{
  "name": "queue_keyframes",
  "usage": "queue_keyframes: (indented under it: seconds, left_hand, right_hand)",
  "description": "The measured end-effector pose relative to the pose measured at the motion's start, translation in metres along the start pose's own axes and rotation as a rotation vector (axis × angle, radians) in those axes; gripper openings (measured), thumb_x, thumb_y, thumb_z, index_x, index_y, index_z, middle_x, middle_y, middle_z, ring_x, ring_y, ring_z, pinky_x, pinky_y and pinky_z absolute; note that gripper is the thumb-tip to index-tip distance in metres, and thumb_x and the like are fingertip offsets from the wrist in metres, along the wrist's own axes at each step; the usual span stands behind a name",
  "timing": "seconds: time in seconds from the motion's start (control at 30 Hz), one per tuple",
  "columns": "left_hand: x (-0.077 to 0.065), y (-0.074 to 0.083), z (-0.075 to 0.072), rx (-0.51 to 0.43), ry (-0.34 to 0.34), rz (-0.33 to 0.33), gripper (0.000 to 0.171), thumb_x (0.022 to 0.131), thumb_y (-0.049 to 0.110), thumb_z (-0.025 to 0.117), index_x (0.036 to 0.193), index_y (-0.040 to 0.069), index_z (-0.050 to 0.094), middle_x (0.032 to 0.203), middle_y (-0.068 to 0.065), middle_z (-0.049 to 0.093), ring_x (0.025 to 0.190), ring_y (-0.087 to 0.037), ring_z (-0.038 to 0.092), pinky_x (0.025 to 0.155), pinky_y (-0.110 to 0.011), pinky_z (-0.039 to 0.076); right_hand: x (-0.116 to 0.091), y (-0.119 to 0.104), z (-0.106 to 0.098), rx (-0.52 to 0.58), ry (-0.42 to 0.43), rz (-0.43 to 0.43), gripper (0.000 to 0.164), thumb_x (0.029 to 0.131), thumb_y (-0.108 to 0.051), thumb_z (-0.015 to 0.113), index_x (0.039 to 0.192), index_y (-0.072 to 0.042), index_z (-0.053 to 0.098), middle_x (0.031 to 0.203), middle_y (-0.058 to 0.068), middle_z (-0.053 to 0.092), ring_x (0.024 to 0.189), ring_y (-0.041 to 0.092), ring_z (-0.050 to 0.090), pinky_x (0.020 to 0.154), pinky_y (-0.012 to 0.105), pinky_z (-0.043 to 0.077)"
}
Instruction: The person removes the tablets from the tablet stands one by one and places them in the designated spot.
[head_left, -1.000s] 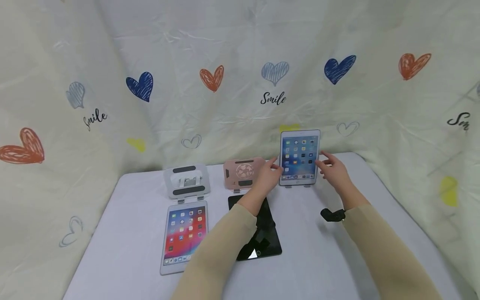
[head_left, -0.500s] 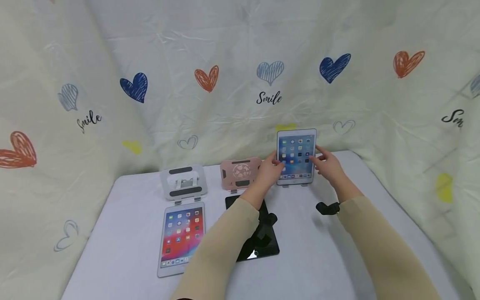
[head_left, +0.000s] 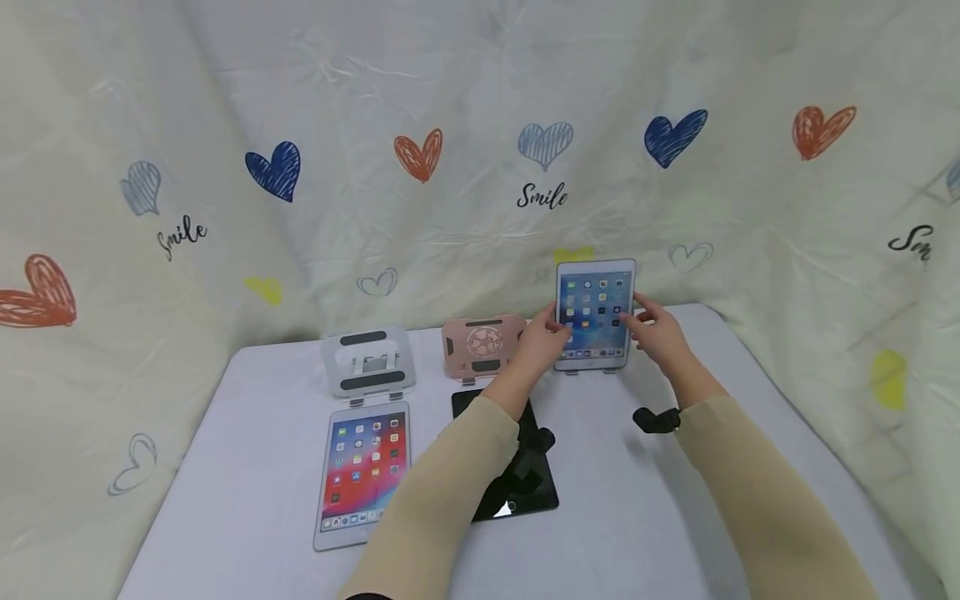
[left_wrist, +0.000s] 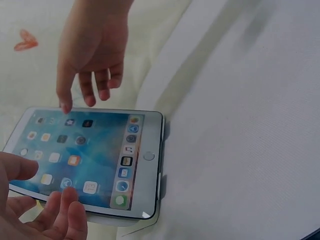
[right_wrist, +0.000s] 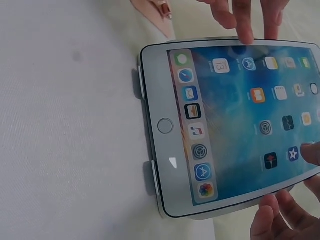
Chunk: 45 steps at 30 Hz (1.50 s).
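Note:
A white tablet (head_left: 595,317) with a lit blue home screen stands upright at the back right of the table. Two small hooks of a stand (right_wrist: 155,180) show under its bottom edge; the rest of that stand is mostly hidden behind it. My left hand (head_left: 537,343) grips the left side, thumb over the front and fingers at the edge and behind. On the opposite side my right hand (head_left: 660,335) holds the edge the same way, its thumb (right_wrist: 311,153) over the screen. Both hands sit at about mid-height of the tablet.
A pink stand (head_left: 480,346) is left of my left hand, with a black tablet (head_left: 536,487) in front, partly under my left forearm. Further left, a grey stand (head_left: 369,367) stands behind a second white tablet (head_left: 360,471). A heart-printed curtain (head_left: 465,225) hangs behind the table.
Both hands have closed in on the tablet's sides; their thumbs now lie over its front, where one second ago the fingers were at the edges. The tablet stays in place.

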<state>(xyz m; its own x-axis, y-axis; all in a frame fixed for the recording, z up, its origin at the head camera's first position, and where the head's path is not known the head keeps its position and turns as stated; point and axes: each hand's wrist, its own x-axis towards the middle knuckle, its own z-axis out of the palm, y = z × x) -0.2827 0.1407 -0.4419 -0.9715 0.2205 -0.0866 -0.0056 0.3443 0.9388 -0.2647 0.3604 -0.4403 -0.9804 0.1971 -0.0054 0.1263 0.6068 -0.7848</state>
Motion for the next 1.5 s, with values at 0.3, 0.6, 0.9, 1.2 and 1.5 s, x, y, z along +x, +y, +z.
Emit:
queue_keyframes:
  seconds: [0.3, 0.6, 0.9, 1.2, 1.5]
  left_hand:
    - [-0.004, -0.001, 0.008, -0.001, 0.037, 0.028, 0.061, 0.098, 0.023, 0.063, 0.154, 0.026, 0.039, 0.115, 0.0, 0.059, 0.083, -0.011, 0.057, 0.067, -0.029, 0.048]
    - [-0.011, -0.009, 0.02, 0.124, 0.167, 0.084, 0.057, 0.099, 0.021, 0.061, 0.151, 0.032, 0.043, 0.121, -0.004, 0.054, 0.074, -0.012, 0.054, 0.06, -0.028, 0.046]
    - [-0.007, -0.026, 0.031, 0.06, 0.312, 0.174, 0.051, 0.099, 0.019, 0.063, 0.145, 0.036, 0.05, 0.123, 0.007, 0.066, 0.103, -0.01, 0.061, 0.073, -0.028, 0.053]
    - [0.0, -0.033, 0.04, -0.001, 0.435, 0.189, 0.042, 0.099, 0.018, 0.062, 0.136, 0.039, 0.059, 0.106, 0.007, 0.066, 0.097, -0.009, 0.061, 0.073, -0.027, 0.053]
    - [0.001, -0.03, 0.039, -0.042, 0.463, 0.169, 0.037, 0.098, 0.018, 0.063, 0.131, 0.035, 0.064, 0.1, 0.006, 0.066, 0.094, -0.01, 0.061, 0.071, -0.026, 0.052]
  right_hand:
    - [-0.002, 0.01, -0.002, 0.017, 0.029, -0.054, 0.069, 0.101, -0.043, 0.053, 0.158, -0.016, 0.026, 0.135, 0.024, 0.048, 0.109, 0.034, 0.053, 0.076, 0.032, 0.05]
    - [-0.004, 0.019, -0.001, 0.054, 0.098, -0.057, 0.063, 0.101, -0.037, 0.055, 0.156, -0.017, 0.033, 0.135, 0.02, 0.049, 0.108, 0.028, 0.051, 0.073, 0.025, 0.048]
    - [-0.001, 0.029, 0.005, 0.169, 0.143, -0.081, 0.053, 0.104, -0.029, 0.052, 0.154, -0.019, 0.039, 0.133, 0.017, 0.053, 0.109, 0.019, 0.053, 0.076, 0.02, 0.051]
    - [0.001, 0.029, 0.014, 0.32, 0.243, -0.064, 0.042, 0.105, -0.022, 0.051, 0.146, -0.017, 0.051, 0.114, 0.006, 0.058, 0.095, 0.016, 0.06, 0.073, 0.024, 0.052]
    - [0.002, 0.028, 0.018, 0.354, 0.272, -0.059, 0.041, 0.104, -0.024, 0.052, 0.145, -0.02, 0.052, 0.113, 0.003, 0.059, 0.096, 0.018, 0.06, 0.071, 0.022, 0.051]
